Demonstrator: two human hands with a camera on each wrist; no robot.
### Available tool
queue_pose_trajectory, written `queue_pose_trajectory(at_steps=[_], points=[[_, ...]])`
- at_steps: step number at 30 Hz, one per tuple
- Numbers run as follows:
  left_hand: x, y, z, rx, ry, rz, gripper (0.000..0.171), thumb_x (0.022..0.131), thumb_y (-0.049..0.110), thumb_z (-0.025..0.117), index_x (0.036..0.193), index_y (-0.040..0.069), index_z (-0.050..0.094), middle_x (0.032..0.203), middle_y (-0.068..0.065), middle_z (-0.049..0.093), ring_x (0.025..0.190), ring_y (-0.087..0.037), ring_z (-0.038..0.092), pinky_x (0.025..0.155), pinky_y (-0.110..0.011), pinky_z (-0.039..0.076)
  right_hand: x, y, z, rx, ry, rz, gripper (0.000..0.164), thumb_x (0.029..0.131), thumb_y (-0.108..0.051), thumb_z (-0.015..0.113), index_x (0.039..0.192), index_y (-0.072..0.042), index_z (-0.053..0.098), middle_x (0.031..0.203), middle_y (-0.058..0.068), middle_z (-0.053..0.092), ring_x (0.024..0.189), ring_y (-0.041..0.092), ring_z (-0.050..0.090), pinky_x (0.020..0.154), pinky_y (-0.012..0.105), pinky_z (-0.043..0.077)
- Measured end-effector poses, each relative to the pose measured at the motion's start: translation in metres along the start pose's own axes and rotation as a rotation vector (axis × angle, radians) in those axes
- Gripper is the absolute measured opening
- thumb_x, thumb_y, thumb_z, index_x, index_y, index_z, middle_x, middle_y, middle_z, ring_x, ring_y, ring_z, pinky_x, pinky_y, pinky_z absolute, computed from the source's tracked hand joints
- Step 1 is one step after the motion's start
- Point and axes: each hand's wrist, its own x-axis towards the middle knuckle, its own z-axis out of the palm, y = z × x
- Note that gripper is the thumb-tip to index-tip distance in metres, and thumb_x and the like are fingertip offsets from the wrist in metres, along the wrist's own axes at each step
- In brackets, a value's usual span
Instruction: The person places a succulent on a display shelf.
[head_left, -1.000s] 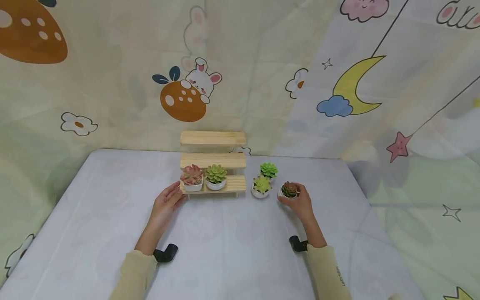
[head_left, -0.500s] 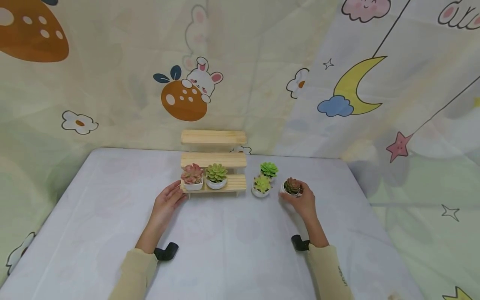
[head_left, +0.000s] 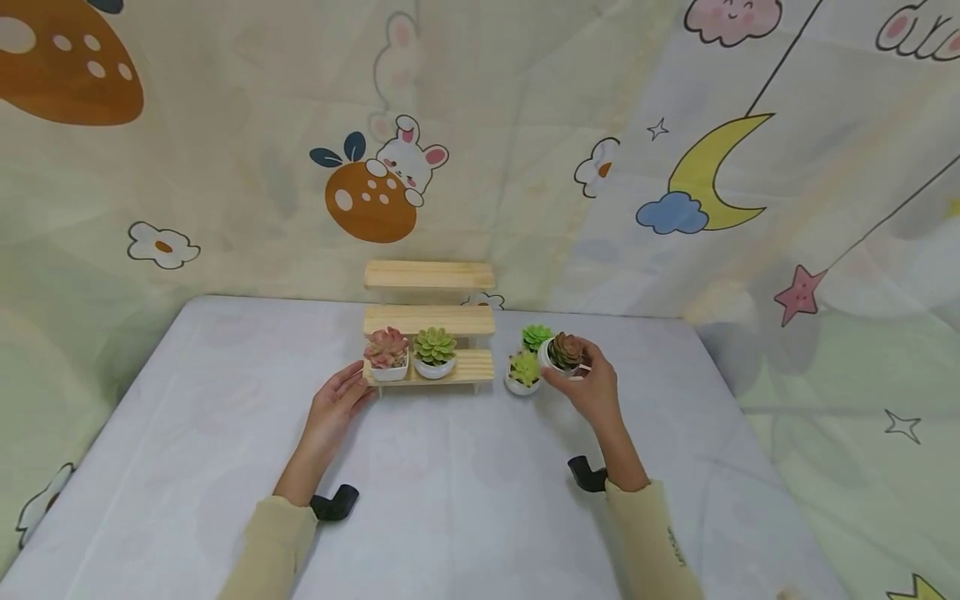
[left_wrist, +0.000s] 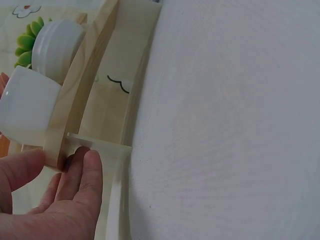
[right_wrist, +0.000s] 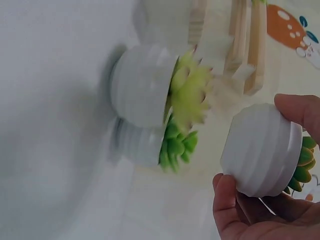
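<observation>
Right hand (head_left: 596,390), right of centre: curled round lifted white ribbed pot of red-green succulent (head_left: 566,352). Left hand (head_left: 337,402): pinching pale wooden tiered stand (head_left: 429,318), centre. Risk: low carry may knock white-potted yellow-green succulent (head_left: 524,367).

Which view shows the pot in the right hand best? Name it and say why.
The right wrist view: the white pot appears large there, its ribbed side mostly uncovered. The head view shows it small, partly covered by the right hand; the left wrist view does not show it.
</observation>
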Motion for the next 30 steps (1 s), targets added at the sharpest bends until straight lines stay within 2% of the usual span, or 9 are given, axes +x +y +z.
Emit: queue_pose_trajectory(at_steps=[5, 11, 17, 25, 30], points=[[0.001, -0.001, 0.000, -0.004, 0.000, 0.001, 0.051, 0.104, 0.007, 0.044, 0.150, -0.004, 0.025, 0.150, -0.022, 0.037, 0.103, 0.003, 0.058, 0.104, -0.026, 0.047, -0.002, -0.013, 0.017, 0.031, -0.002, -0.081, 0.069, 0.076, -0.010, 0.083, 0.135, 0.005, 0.050, 0.125, 0.022, 0.058, 0.111, 0.031, 0.054, 0.086, 0.033, 0.051], [0.002, -0.002, 0.000, -0.022, -0.003, -0.002, 0.051, 0.104, 0.007, 0.045, 0.150, -0.004, 0.025, 0.149, -0.023, 0.036, 0.103, 0.003, 0.058, 0.103, -0.025, 0.048, -0.004, -0.027, 0.040, 0.066, -0.046, -0.132, 0.067, 0.075, -0.009, 0.084, 0.132, 0.005, 0.052, 0.119, 0.022, 0.061, 0.109, 0.032, 0.057, 0.089, 0.044, 0.053], [0.000, 0.000, -0.001, -0.019, -0.011, 0.017, 0.051, 0.104, 0.007, 0.044, 0.149, -0.005, 0.025, 0.150, -0.024, 0.035, 0.103, 0.003, 0.058, 0.104, -0.027, 0.047, -0.004, -0.036, 0.064, 0.069, -0.121, -0.162, 0.069, 0.076, -0.013, 0.084, 0.134, 0.004, 0.052, 0.122, 0.022, 0.061, 0.111, 0.034, 0.058, 0.090, 0.048, 0.054], [0.001, 0.001, -0.002, -0.017, -0.007, 0.002, 0.050, 0.104, 0.007, 0.044, 0.150, -0.004, 0.026, 0.150, -0.022, 0.037, 0.104, 0.003, 0.059, 0.106, -0.029, 0.046, 0.000, -0.035, 0.081, 0.055, -0.173, -0.148, 0.068, 0.078, -0.013, 0.083, 0.135, 0.004, 0.051, 0.126, 0.020, 0.059, 0.110, 0.032, 0.058, 0.085, 0.045, 0.054], [0.001, 0.000, -0.002, -0.021, -0.002, -0.005, 0.050, 0.104, 0.007, 0.044, 0.150, -0.004, 0.026, 0.150, -0.022, 0.037, 0.104, 0.003, 0.059, 0.105, -0.028, 0.046, 0.000, -0.034, 0.085, 0.050, -0.183, -0.144, 0.069, 0.078, -0.014, 0.082, 0.136, 0.006, 0.049, 0.124, 0.022, 0.059, 0.110, 0.034, 0.057, 0.087, 0.048, 0.054]])
